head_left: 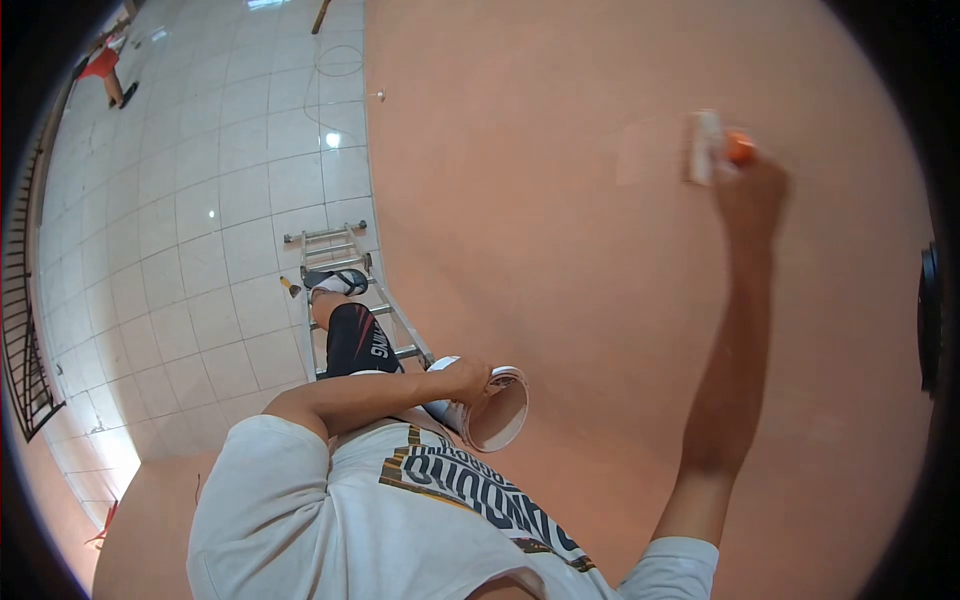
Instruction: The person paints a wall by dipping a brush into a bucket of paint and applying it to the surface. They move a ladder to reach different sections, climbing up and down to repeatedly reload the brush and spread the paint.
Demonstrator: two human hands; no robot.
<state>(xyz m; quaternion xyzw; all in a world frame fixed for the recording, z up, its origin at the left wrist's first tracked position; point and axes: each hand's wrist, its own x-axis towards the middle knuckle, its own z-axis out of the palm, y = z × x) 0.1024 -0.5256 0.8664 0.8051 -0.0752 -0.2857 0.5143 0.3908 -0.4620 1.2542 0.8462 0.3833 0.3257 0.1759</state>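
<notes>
Up against the peach wall [540,200], my right hand [754,185] is closed around the orange handle of a wide, pale brush [704,148]. The brush head lies against the wall, slightly blurred. Nearer my chest, my left hand [468,380] grips the rim of a white bucket [500,415], which is tilted so that its pinkish, paint-marked inside shows. How much paint it holds cannot be made out.
A metal ladder [405,330] stands below me beside the wall, with my sandalled foot [345,281] on it. A small yellow-handled tool [290,287] lies on the tiled floor [200,240]. A person [103,65] is at the far upper left, near a dark railing [18,290].
</notes>
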